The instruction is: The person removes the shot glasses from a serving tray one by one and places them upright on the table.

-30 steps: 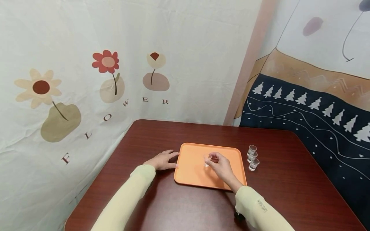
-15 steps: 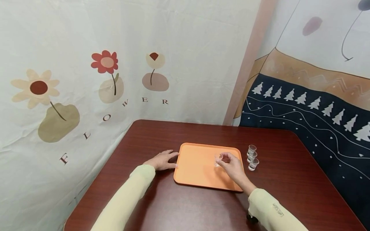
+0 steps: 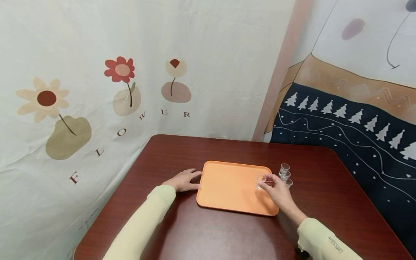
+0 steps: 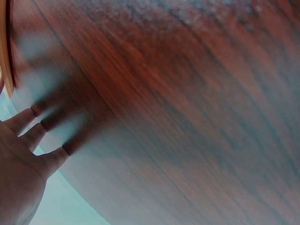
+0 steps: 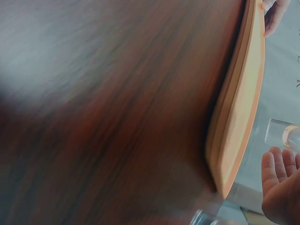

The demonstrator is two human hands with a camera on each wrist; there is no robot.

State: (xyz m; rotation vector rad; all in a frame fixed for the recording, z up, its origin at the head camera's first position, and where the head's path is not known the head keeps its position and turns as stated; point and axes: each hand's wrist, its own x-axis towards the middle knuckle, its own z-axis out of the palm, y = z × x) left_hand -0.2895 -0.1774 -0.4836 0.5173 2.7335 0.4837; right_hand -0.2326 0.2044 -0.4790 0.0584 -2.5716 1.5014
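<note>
A small clear shot glass point(image 3: 259, 180) is pinched between the thumb and fingers of my right hand point(image 3: 280, 191), above the right part of an orange tray point(image 3: 227, 187). In the right wrist view the same glass point(image 5: 276, 132) is clear of the tray's surface. With spread fingers, my left hand point(image 3: 183, 181) touches the tray's left edge. Its fingers point(image 4: 33, 136) rest on the table in the left wrist view. Just beyond the tray's right edge stand three more clear shot glasses point(image 3: 284, 168), in a row, partly hidden by my right hand.
The dark red wooden table point(image 3: 224, 234) extends on all sides of the tray. A white cloth with printed flowers point(image 3: 221, 72) hangs behind, and a dark blue cloth with printed trees point(image 3: 357, 144) hangs on the right.
My right hand has moved right with the shot glass, from the middle of the tray to its right side. The left hand has stayed at the tray's left edge.
</note>
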